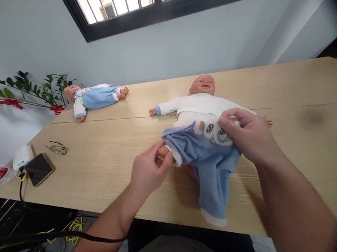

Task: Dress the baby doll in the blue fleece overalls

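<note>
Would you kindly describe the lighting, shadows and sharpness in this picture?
In the head view, the window looks washed out; same view, a soft shadow lies on the table beside the right forearm, while the left hand, right hand and trousers look fairly sharp; again head view, the picture's right corners go dark and blurred.

Window [158, 4]: view outside washed out by daylight
Wall [153, 55]: softly, evenly lit
Table [102, 152]: brightly lit, soft shadows cast beneath the held doll [197, 103]
Doll's head [202, 84]: marked by small highlights
Right corners: darkened, blurred
</note>
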Demonstrator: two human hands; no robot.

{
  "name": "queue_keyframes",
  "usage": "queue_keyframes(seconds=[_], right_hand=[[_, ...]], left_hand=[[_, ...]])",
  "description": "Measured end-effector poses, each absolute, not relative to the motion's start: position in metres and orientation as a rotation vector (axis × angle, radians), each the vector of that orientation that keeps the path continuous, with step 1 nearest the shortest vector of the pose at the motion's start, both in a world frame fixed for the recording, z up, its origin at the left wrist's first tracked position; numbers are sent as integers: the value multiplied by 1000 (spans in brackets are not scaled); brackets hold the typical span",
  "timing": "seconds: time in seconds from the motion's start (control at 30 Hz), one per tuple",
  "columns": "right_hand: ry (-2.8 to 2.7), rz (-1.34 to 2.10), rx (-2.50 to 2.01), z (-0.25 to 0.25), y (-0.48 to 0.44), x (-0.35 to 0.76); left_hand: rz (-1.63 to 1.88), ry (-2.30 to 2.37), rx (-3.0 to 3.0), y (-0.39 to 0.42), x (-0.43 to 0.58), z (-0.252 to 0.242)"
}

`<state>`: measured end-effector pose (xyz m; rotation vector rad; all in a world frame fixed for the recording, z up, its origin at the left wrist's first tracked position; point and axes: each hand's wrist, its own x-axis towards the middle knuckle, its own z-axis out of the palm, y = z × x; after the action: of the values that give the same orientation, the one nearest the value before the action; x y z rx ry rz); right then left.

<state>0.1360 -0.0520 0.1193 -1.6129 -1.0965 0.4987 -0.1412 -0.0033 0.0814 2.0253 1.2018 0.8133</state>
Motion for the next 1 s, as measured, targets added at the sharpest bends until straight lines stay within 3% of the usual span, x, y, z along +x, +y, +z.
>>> queue_keyframes(seconds=[0.17, 0.47, 0.8, 1.0], right_hand=[[-1010, 356, -1615, 118, -5, 180], [-1043, 234, -1668, 117, 68, 192], [-1273, 1028, -1644, 114, -37, 177], [-1308, 883, -1449, 114, -65, 162]], left_hand=[[662, 1362, 2245, -11, -160, 66], [536, 1341, 2087, -52, -163, 57], [271, 1191, 2095, -70, -198, 56], [195, 1085, 2246, -34, -201, 83]])
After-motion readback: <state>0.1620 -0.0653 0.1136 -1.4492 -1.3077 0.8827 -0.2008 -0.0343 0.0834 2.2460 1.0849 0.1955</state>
